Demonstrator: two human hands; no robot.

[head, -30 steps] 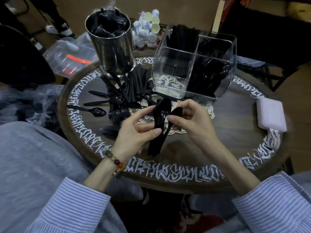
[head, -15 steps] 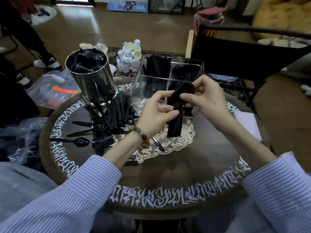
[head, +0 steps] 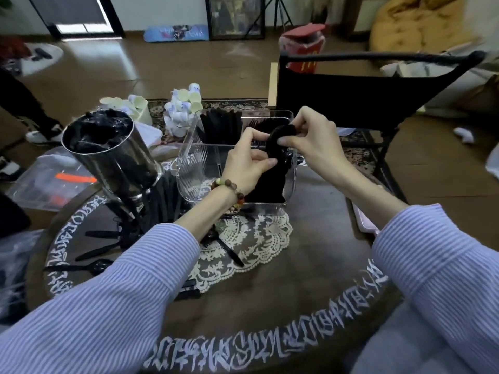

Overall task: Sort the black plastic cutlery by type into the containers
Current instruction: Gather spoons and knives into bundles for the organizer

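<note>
Both hands hold a stack of black plastic spoons upright over the front right compartment of the clear divided container. My left hand pinches the stack at its handles. My right hand grips the spoon bowls at the top. Black cutlery fills the container's back compartments and the front right one. A shiny metal cylinder at the left is full of black cutlery. Loose black cutlery lies on the table's left side, and a black fork lies on the lace doily.
The round dark table has white lettering round its rim. A pale flat box lies at its right edge. Behind stand a black folding chair, small cups and a clear plastic box on the floor.
Both hands have carried the spoon stack from low over the table up and forward to the clear container. My view has risen, showing more of the room.
</note>
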